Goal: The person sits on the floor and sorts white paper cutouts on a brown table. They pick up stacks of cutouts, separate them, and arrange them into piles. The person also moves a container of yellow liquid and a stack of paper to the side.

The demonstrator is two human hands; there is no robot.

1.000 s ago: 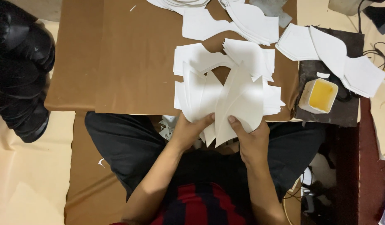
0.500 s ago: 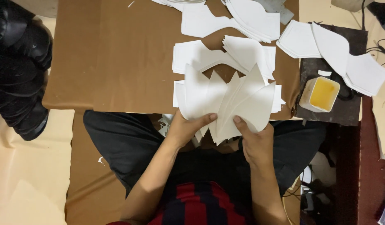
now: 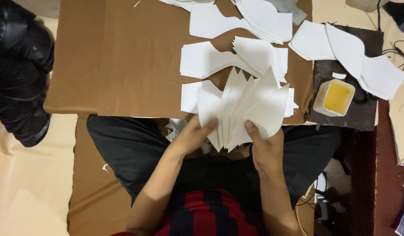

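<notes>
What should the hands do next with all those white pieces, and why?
Probably square the fan of white pieces into one neat stack. Both the left hand and right hand pinch its bottom edge, and the tops spread apart unevenly above the brown board, where flat stacks already lie.

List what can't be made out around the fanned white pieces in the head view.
- Lower ends of the fanned white pieces: covered by the left hand and right hand.
- Number of pieces: overlapping, uncountable.
- Contents under the yellow surface of the small tub: hidden.
- Top white stacks: cut off by the frame edge.
</notes>
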